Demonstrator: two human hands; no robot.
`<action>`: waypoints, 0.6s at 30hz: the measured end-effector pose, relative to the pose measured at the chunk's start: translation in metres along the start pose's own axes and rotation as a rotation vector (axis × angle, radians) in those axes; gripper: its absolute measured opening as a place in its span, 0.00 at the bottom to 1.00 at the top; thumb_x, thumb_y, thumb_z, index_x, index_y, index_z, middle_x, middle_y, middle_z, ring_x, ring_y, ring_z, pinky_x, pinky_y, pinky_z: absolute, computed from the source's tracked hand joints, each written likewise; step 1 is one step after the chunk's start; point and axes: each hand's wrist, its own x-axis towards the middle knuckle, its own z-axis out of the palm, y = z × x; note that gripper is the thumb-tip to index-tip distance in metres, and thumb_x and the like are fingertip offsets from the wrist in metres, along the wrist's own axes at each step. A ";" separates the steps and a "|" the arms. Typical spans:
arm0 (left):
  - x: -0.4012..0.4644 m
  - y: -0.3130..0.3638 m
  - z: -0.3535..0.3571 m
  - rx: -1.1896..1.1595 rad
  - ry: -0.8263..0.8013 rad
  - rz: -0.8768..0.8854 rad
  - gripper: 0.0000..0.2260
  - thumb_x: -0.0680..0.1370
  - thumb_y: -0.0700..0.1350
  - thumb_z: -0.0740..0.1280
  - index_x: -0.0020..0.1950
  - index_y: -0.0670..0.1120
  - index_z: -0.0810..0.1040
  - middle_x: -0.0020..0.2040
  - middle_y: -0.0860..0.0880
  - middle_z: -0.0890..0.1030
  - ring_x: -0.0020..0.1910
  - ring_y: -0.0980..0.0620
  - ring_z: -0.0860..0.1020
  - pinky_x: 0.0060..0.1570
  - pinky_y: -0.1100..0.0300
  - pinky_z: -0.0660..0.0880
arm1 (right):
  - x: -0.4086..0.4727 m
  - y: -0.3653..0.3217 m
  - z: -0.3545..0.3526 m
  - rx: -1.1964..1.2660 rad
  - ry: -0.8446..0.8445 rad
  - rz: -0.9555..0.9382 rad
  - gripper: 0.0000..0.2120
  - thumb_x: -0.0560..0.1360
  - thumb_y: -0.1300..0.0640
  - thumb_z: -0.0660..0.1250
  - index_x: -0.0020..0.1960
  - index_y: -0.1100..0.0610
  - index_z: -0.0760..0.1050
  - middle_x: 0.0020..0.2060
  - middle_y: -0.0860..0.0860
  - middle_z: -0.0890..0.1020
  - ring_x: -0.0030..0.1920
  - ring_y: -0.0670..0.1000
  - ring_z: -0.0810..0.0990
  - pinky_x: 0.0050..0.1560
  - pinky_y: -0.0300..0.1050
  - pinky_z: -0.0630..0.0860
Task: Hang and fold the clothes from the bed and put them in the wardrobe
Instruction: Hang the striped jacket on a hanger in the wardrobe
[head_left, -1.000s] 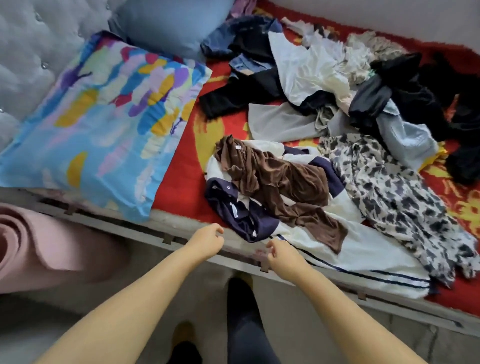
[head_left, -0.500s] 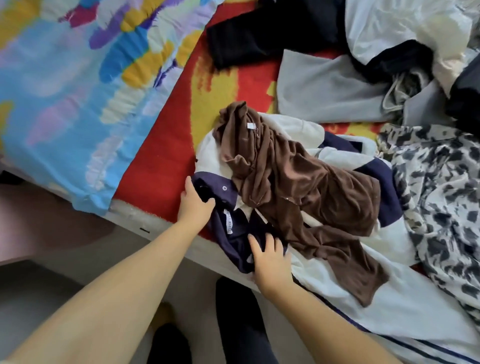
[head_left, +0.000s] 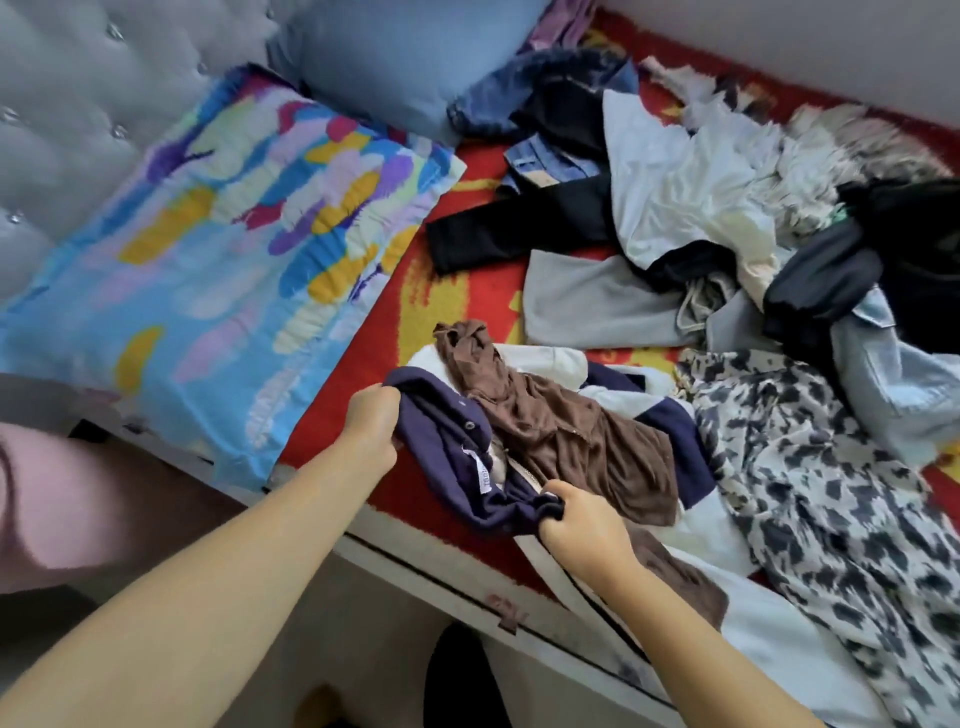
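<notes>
Gripping the soft navy and white garment (head_left: 447, 457) by its bunched collar, both the left hand (head_left: 371, 426) and right hand (head_left: 582, 525) have fingers curled round it, under a crumpled brown top (head_left: 571, 441) on the red bed (head_left: 332, 441).

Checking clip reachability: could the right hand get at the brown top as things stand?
Probably yes: the brown top lies uncovered right beside the right hand, but its grip holds the navy garment.

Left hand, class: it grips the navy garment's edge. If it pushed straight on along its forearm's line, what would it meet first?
Probably the brown garment draped just beyond the left hand on the navy-and-white garment; depth is hard to judge from one view.
</notes>
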 end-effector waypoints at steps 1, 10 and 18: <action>-0.017 0.021 0.007 -0.019 -0.038 0.036 0.09 0.77 0.32 0.56 0.47 0.41 0.75 0.41 0.43 0.76 0.35 0.50 0.75 0.33 0.60 0.71 | -0.006 -0.008 -0.017 0.037 0.055 -0.019 0.02 0.68 0.59 0.62 0.41 0.56 0.71 0.32 0.52 0.76 0.38 0.59 0.74 0.32 0.48 0.63; -0.174 0.191 0.064 -0.145 -0.374 0.373 0.12 0.78 0.35 0.55 0.36 0.44 0.69 0.27 0.49 0.73 0.27 0.54 0.73 0.25 0.68 0.70 | -0.059 -0.086 -0.191 0.264 0.424 -0.277 0.07 0.67 0.63 0.65 0.41 0.53 0.78 0.35 0.52 0.81 0.38 0.55 0.77 0.40 0.50 0.73; -0.278 0.277 0.020 0.098 -0.403 0.736 0.13 0.74 0.37 0.56 0.31 0.48 0.68 0.28 0.50 0.70 0.28 0.53 0.69 0.32 0.61 0.64 | -0.120 -0.178 -0.286 0.355 0.180 -0.764 0.19 0.76 0.59 0.67 0.65 0.48 0.69 0.53 0.47 0.81 0.55 0.43 0.78 0.59 0.40 0.75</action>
